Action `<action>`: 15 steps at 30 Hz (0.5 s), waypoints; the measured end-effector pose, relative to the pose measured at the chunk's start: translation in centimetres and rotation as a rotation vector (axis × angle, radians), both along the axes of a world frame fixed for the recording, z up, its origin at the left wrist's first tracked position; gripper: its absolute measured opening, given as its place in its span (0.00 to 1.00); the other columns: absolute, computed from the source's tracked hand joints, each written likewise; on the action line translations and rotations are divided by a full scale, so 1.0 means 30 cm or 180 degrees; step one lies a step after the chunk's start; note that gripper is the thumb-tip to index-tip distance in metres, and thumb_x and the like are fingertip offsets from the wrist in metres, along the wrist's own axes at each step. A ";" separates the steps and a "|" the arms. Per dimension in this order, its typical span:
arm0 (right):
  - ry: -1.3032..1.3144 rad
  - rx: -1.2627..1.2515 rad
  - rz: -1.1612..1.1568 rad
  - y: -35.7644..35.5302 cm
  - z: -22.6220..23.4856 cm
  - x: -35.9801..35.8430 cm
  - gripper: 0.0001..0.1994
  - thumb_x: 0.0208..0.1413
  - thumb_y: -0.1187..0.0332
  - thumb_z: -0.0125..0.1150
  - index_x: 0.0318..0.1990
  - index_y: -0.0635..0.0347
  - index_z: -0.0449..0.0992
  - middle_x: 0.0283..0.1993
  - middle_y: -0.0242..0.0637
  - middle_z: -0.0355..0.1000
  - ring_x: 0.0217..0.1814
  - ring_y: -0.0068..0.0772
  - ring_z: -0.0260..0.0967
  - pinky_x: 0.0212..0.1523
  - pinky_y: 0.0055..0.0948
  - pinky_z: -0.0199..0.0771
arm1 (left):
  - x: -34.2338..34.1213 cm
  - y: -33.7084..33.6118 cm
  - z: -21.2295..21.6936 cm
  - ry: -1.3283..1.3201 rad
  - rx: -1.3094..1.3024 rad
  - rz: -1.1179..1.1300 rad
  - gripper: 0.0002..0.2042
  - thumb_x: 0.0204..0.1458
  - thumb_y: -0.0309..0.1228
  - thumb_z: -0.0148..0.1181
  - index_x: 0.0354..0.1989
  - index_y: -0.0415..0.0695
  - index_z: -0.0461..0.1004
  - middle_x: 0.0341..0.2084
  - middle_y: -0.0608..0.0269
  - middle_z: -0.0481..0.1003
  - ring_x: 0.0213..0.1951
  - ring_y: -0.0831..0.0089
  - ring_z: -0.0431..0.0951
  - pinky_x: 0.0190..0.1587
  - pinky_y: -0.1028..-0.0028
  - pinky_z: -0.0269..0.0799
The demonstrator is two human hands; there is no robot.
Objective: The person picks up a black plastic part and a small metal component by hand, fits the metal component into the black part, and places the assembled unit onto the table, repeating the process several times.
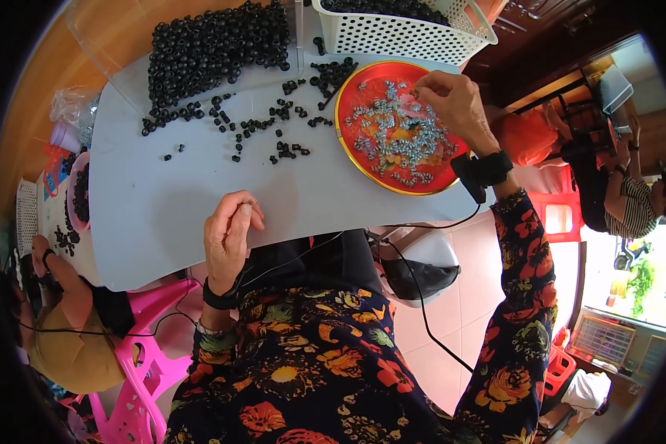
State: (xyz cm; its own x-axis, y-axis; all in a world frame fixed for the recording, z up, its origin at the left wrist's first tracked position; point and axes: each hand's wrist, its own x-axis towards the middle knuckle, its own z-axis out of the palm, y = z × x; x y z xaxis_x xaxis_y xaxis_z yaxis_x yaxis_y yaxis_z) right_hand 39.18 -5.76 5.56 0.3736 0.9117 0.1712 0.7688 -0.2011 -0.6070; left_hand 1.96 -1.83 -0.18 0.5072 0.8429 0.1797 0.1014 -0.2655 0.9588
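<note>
A round red tray (354, 159) with a gold rim lies on the pale grey table (170, 200) and holds several small silvery metal parts (399, 137). My right hand (451, 100) reaches over the tray's far right side, fingertips pinched at the parts near its rim. My left hand (231, 229) rests at the table's near edge, fingers curled loosely, with nothing visible in it. A big heap of small black ring-shaped parts (214, 48) lies at the far left of the table, and loose ones (274, 129) are scattered toward the tray.
A white perforated basket (403, 33) with black parts stands behind the tray. At the left a second person (66, 325) sits on a pink stool, hand near a pink bowl (78, 192) of black parts. A third person (621, 200) sits at the far right.
</note>
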 end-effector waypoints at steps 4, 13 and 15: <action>-0.0448 0.0107 0.0495 0.032 -0.073 0.003 0.08 0.50 0.70 0.61 0.36 0.64 0.79 0.26 0.38 0.76 0.26 0.23 0.71 0.32 0.26 0.73 | 0.006 0.001 0.003 0.0037 -0.0063 -0.0028 0.08 0.59 0.26 0.45 0.38 0.35 0.69 0.18 0.63 0.70 0.26 0.77 0.70 0.33 0.77 0.65; -0.0152 -0.0162 0.0019 0.003 0.003 0.034 0.10 0.50 0.69 0.60 0.37 0.65 0.79 0.29 0.38 0.78 0.28 0.25 0.74 0.33 0.24 0.74 | 0.001 0.000 0.002 -0.0012 0.0020 -0.0030 0.07 0.59 0.26 0.45 0.37 0.36 0.69 0.17 0.63 0.70 0.25 0.77 0.70 0.31 0.78 0.65; -0.0329 -0.0149 -0.0059 -0.011 -0.021 0.064 0.10 0.49 0.70 0.60 0.37 0.65 0.79 0.29 0.39 0.78 0.28 0.26 0.74 0.34 0.25 0.74 | 0.006 0.002 -0.003 -0.0010 0.0009 -0.0030 0.07 0.59 0.25 0.45 0.37 0.35 0.69 0.17 0.63 0.70 0.24 0.77 0.70 0.30 0.78 0.64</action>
